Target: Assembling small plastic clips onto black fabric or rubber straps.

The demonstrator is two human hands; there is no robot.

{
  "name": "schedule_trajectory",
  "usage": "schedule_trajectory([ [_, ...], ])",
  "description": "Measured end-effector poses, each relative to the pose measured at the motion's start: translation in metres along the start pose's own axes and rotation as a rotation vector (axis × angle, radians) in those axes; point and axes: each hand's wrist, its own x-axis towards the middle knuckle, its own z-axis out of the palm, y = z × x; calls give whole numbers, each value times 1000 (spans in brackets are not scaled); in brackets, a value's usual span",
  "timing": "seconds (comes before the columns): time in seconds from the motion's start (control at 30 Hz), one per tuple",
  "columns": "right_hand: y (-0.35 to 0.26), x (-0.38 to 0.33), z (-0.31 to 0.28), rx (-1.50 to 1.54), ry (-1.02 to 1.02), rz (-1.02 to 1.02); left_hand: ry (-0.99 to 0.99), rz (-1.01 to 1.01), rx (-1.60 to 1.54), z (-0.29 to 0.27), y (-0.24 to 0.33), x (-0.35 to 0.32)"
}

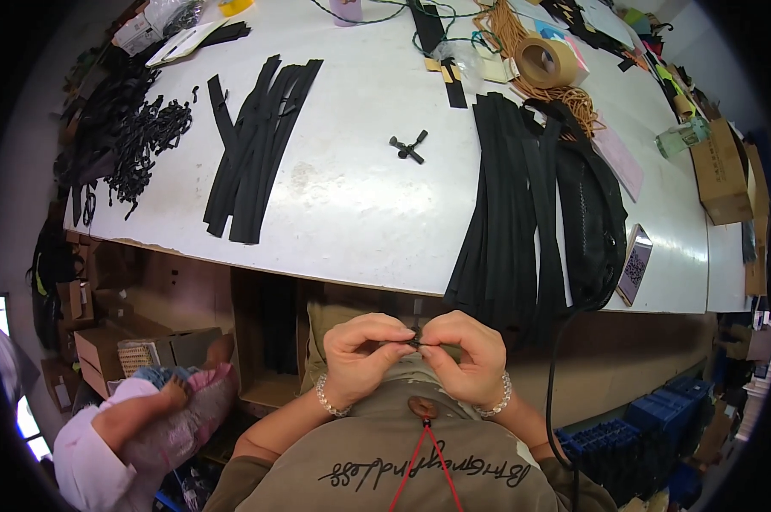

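Note:
My left hand [357, 357] and my right hand [468, 357] meet in front of my chest, just off the table's near edge. Both pinch a small black piece [416, 339] between thumb and forefinger; the fingers cover most of it, so its kind does not show. Beyond them on the white table [364, 226] lie a few short black pieces [409, 152]. Flat black strips [253, 158] are bunched to the left. More long black strips [509, 205] lie to the right, some hanging over the near edge.
A heap of small black looped cords [151, 132] covers the table's far left. A black bag [592, 226] lies right of the strips, near a brown tape roll [546, 61] and tan cords [502, 30]. Another person [116, 435] sits at lower left; blue crates [663, 418] stand lower right.

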Motion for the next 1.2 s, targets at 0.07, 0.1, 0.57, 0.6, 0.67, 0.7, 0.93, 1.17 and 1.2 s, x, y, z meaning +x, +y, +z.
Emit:
schedule_trajectory([
  [0.07,1,-1,1,-6,17,-58,-7,5,-32,-1,-1,0],
  [0.1,1,-1,0,-17,18,-78,-12,-5,-66,-2,-2,0],
  [0.57,2,-3,-3,148,-72,38,-97,36,28,-6,2,4],
  [0.6,2,-4,-3,205,-75,94,-111,46,25,-6,1,5],
  [0.67,1,-5,-3,261,-78,151,-125,57,21,-7,1,5],
  [0.7,-1,-5,-3,226,-72,136,-129,52,12,-7,0,5],
  [0.93,-16,8,-6,-27,-123,41,-118,29,-20,-8,9,6],
  [1.17,-19,9,-5,-106,-132,-7,-52,-1,53,-5,15,4],
  [1.2,-19,8,-4,-132,-108,-37,-54,12,47,-5,16,4],
])
